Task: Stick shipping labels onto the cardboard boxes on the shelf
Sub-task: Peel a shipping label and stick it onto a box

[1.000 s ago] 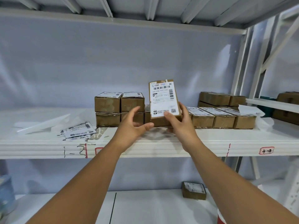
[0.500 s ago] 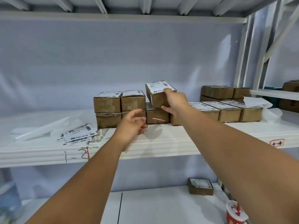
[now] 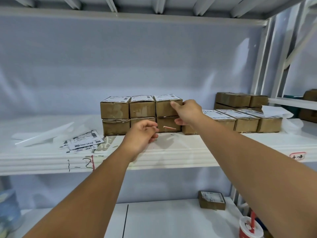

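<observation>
Red paper cup (image 3: 250,229) and a single box (image 3: 212,200) sit lowest and nearest, on the under-shelf; neither is in play.

Shelf (image 3: 171,157), front lip: left hand (image 3: 142,134) hovers just above it. Its fingers are loosely curled, slightly apart, and hold nothing. Judged idle, kept close to steady the stack if needed.

Left of that hand: loose labels (image 3: 84,141) fanned near the lip, backing strips (image 3: 44,136) beside them. Probably kept at the front for easy reach.

Right hand (image 3: 187,112) is on the upper right box (image 3: 167,108). The thumb lies along its front face near the top edge and the fingers curl round its right end, partly hidden. Judged to be squaring the box flush with its neighbours.

That box completes the stack (image 3: 116,115), three wide and two high. Its label (image 3: 167,97) faces up, as on both upper neighbours, so the codes stay readable.

Further right: row of boxes (image 3: 240,121), labels up. Behind them are bare boxes (image 3: 233,100), no labels visible; judged still to do.
</observation>
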The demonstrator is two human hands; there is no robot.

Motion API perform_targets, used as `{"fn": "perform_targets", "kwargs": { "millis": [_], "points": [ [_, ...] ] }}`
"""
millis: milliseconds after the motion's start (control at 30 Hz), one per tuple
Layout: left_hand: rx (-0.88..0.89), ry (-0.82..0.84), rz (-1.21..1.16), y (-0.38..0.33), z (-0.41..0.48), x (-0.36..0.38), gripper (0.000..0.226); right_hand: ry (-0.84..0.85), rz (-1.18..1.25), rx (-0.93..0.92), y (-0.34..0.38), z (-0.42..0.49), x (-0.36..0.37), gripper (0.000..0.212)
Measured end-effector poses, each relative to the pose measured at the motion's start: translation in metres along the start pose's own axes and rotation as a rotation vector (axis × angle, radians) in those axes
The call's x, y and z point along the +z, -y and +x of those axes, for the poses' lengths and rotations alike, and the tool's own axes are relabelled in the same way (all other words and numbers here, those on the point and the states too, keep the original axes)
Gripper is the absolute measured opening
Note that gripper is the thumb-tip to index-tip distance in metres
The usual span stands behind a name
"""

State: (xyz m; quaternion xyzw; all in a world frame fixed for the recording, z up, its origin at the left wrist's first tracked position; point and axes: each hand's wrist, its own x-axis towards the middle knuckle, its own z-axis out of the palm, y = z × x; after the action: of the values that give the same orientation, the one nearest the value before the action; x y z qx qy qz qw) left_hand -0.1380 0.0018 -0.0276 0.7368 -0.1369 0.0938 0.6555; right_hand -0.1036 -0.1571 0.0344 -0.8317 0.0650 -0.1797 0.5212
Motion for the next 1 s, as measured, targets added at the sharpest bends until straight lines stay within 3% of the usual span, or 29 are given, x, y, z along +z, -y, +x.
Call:
{"fn": "perform_targets", "kwargs": {
  "millis": [200,400,500,667,800,900,1000],
  "points": [
    [0.019,0.0,0.144,-0.006,-0.008,0.004,0.014,0.018,-0.163,-0.056,-0.004,-0.012,-0.022,0.011],
    [0.061,0.066,0.311,-0.013,-0.019,0.025,0.016,-0.031,-0.201,-0.175,-0.013,-0.018,-0.067,0.025],
    [0.2,0.023,0.433,-0.027,-0.016,0.057,0.019,-0.033,-0.233,-0.263,-0.021,-0.017,-0.09,0.02],
    [0.666,-0.165,0.865,-0.062,0.001,0.128,0.021,-0.089,-0.461,-0.363,-0.043,-0.008,-0.112,0.013],
    [0.771,-0.175,1.115,-0.065,0.025,0.166,0.031,-0.16,-0.546,-0.361,-0.06,0.007,-0.135,0.011],
    [0.771,-0.105,1.287,-0.06,0.046,0.182,0.036,-0.268,-0.572,-0.363,-0.071,0.021,-0.148,0.021],
    [0.762,-0.128,1.341,-0.05,0.063,0.189,0.027,-0.368,-0.552,-0.358,-0.086,0.037,-0.154,0.024]
  ]
}}
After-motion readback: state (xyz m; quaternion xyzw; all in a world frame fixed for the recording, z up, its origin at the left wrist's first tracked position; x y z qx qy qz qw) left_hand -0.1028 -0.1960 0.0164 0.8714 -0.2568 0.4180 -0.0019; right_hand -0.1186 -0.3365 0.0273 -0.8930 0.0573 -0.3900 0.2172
